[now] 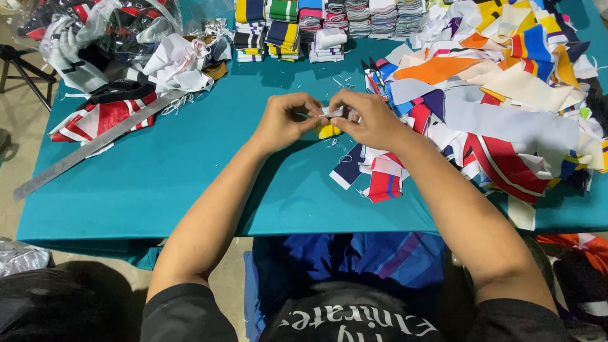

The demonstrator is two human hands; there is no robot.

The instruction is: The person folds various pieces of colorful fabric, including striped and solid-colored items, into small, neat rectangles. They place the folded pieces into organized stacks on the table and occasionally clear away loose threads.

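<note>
While both hands meet over the teal surface, the left hand and right hand pinch closed on a small white folded strip, a yellow scrap lying just beneath it. Beyond the strip, neat stacks of folded striped bands look finished. To the right of the strip, a big loose heap of coloured fabric pieces suggests plenty remains. A metal ruler lies left of the strip.
</note>
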